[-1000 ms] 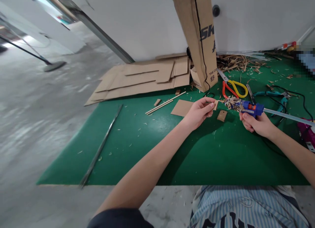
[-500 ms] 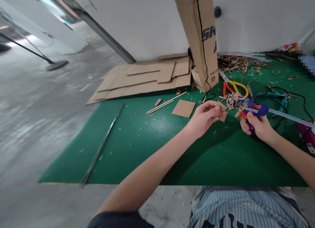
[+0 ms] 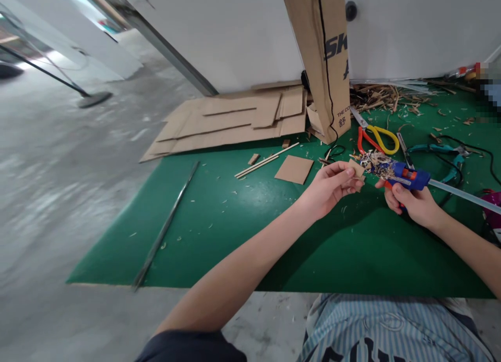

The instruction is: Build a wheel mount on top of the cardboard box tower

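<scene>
Our left grip (image 3: 331, 187) is clenched, pinching a small cardboard piece (image 3: 356, 169) between thumb and fingers. Our right grip (image 3: 415, 205) is clenched around a glue gun (image 3: 410, 177), whose nozzle end is tangled in wood shavings (image 3: 378, 164) just beside the cardboard. We hold both above a green mat (image 3: 235, 247), with a cardboard square (image 3: 293, 169) and scissors (image 3: 376, 139) lying near our hands.
</scene>
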`<state>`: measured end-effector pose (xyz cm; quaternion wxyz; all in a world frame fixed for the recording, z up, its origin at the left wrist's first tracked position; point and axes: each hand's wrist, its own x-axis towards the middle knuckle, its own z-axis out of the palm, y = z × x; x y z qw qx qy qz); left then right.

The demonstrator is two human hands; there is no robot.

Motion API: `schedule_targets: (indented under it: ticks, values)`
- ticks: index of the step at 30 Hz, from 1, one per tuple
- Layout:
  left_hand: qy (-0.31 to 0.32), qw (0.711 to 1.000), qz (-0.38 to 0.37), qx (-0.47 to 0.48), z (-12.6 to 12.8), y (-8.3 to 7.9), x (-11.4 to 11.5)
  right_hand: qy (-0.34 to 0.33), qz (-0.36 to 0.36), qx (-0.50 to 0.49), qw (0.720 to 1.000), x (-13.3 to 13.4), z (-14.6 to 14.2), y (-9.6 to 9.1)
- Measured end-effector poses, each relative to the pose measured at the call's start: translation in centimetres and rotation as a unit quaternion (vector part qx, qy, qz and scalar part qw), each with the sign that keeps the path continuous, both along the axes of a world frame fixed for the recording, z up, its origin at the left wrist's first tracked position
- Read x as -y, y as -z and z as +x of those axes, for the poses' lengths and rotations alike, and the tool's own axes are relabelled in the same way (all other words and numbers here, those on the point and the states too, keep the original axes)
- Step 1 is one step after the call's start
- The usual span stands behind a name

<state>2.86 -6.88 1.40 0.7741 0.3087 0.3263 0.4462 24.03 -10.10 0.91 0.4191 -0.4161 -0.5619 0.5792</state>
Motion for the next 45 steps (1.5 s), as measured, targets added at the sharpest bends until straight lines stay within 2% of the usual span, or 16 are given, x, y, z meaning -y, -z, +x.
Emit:
schedule_targets:
  ticks: [16,38,45]
  values:
    - [-0.019,1.0,0.003,-0.004,-0.08,-0.1,-0.23,0.011,-0.013,0.002,1.0,0.1,0.12,-0.23]
    - [-0.027,1.0,-0.001,0.011,-0.13,0.15,-0.33,0.008,0.018,0.021,1.0,0.1,0.13,-0.14]
    - [-0.057,0.998,-0.012,-0.009,-0.14,-0.01,-0.35,-0.001,0.02,0.018,1.0,0.25,0.53,0.25]
